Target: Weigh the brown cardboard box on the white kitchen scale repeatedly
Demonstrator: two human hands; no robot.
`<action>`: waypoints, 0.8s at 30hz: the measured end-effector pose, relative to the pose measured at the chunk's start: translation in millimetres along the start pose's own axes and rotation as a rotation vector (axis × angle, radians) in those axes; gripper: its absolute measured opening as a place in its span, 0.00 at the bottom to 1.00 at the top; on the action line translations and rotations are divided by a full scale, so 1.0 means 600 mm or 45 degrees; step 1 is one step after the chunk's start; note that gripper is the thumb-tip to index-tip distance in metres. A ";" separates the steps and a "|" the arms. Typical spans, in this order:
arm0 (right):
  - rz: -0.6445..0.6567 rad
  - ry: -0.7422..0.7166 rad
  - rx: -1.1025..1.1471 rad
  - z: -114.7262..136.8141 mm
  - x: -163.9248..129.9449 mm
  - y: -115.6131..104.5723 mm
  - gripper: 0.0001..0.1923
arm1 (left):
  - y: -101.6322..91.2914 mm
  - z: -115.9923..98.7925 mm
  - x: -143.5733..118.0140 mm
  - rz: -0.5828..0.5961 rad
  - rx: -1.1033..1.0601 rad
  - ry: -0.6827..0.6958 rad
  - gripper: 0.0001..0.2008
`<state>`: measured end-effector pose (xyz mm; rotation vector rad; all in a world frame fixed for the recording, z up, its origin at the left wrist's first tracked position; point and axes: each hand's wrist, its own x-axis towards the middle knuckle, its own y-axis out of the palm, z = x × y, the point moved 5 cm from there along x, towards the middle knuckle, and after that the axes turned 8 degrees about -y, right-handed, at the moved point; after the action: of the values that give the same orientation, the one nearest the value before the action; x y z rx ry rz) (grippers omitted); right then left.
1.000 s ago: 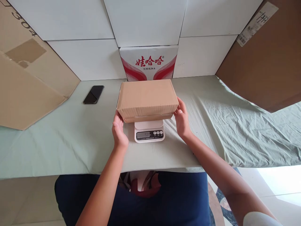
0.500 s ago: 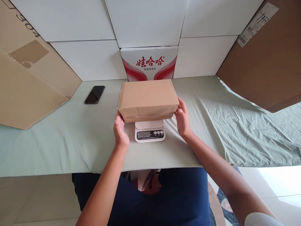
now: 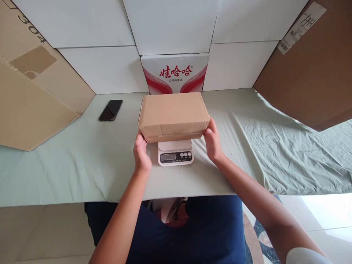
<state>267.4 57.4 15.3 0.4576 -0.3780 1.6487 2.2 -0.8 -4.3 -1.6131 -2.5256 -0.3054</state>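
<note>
A closed brown cardboard box [image 3: 173, 113] sits over the back part of a white digital kitchen scale [image 3: 176, 158], whose display and buttons face me. My left hand [image 3: 141, 152] grips the box's lower left corner, with its fingertips hidden under and behind the edge. At the lower right corner my right hand [image 3: 212, 141] holds the box between thumb and fingers. The box hides most of the scale's platform; whether its full weight rests there I cannot tell.
A black phone [image 3: 110, 110] lies left on the green cloth [image 3: 82, 161]. Behind stands a white carton with red print [image 3: 175, 73] among white panels. Large brown cardboard sheets lean at the left [image 3: 35, 99] and right [image 3: 305, 77].
Both hands keep the same hold on the box, and the box has hardly moved. My right hand's fingers have slid slightly lower along its side.
</note>
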 end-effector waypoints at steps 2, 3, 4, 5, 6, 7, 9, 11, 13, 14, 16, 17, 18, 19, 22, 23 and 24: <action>0.008 -0.006 0.017 0.001 -0.002 0.004 0.32 | 0.002 0.002 -0.001 0.018 -0.003 -0.007 0.43; 0.013 -0.008 0.035 0.002 -0.003 0.006 0.33 | 0.003 0.003 -0.003 0.030 -0.004 -0.014 0.43; 0.020 -0.008 0.052 0.003 -0.004 0.008 0.33 | 0.004 0.003 -0.005 0.038 -0.007 -0.021 0.43; 0.027 -0.006 0.064 0.004 -0.005 0.010 0.34 | 0.004 0.001 -0.006 0.039 -0.013 -0.024 0.44; 0.031 -0.004 0.069 0.007 -0.004 0.011 0.36 | 0.005 -0.003 -0.006 0.036 -0.022 -0.019 0.44; 0.034 -0.006 0.065 0.010 -0.001 0.012 0.38 | 0.006 -0.009 -0.005 0.032 -0.034 0.000 0.43; 0.026 -0.039 0.041 0.023 0.016 0.012 0.42 | 0.009 -0.028 0.008 0.029 -0.055 0.075 0.41; 0.004 -0.113 0.011 0.037 0.048 0.012 0.45 | 0.016 -0.046 0.037 0.027 -0.052 0.167 0.38; -0.022 -0.207 -0.038 0.043 0.090 0.013 0.45 | 0.028 -0.051 0.081 0.009 -0.040 0.217 0.38; -0.031 -0.251 -0.075 0.039 0.111 0.015 0.44 | 0.036 -0.045 0.106 0.021 -0.044 0.208 0.39; -0.063 -0.324 -0.154 0.016 0.146 0.019 0.44 | 0.056 -0.016 0.153 0.059 -0.118 0.143 0.41; -0.074 -0.339 -0.179 -0.003 0.158 0.021 0.44 | 0.064 0.004 0.172 0.055 -0.164 0.087 0.44; -0.084 -0.340 -0.190 -0.025 0.166 0.024 0.44 | 0.071 0.025 0.187 0.043 -0.185 0.041 0.46; -0.092 -0.331 -0.193 -0.048 0.171 0.025 0.44 | 0.075 0.045 0.198 0.015 -0.190 0.005 0.47; -0.084 -0.319 -0.204 -0.102 0.170 0.028 0.47 | 0.080 0.088 0.209 0.004 -0.185 -0.084 0.48; -0.069 -0.319 -0.208 -0.112 0.169 0.028 0.48 | 0.080 0.096 0.209 0.017 -0.184 -0.107 0.47; -0.051 -0.318 -0.212 -0.120 0.168 0.028 0.48 | 0.079 0.100 0.209 0.027 -0.183 -0.129 0.46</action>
<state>235.2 177.3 4.0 0.5433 -0.6817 1.5108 -7.6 143.2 -30.6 -1.7477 -2.6134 -0.4226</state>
